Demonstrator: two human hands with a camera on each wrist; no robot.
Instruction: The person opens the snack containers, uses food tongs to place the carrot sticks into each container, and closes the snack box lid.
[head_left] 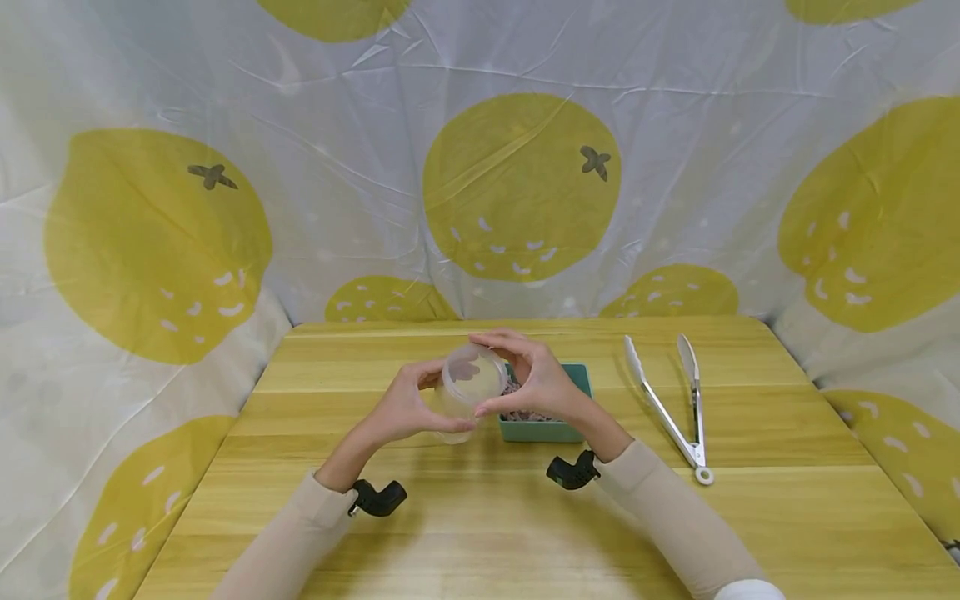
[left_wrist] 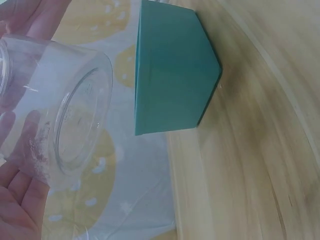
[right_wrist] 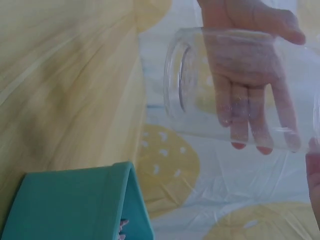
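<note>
Both hands hold a clear plastic jar (head_left: 454, 429) tilted above the table. My left hand (head_left: 405, 406) grips the jar's body, thumb on the near side and fingers behind it. Through the transparent wall (right_wrist: 187, 122) of the jar, those fingers show in the right wrist view. Thumb and fingers of my right hand (head_left: 540, 379) span the jar's round, translucent top (head_left: 474, 377) at its rim. A green rectangular box (head_left: 542, 431) stands just behind and below the right hand, which hides part of it. Inside lie small pinkish-brown pieces (head_left: 528, 415).
Metal tongs (head_left: 667, 421) lie spread on the wooden table (head_left: 480, 533), right of the box. A lemon-print cloth (head_left: 375, 192) hangs behind the table and along both sides. Each wrist wears a black camera mount (head_left: 378, 500).
</note>
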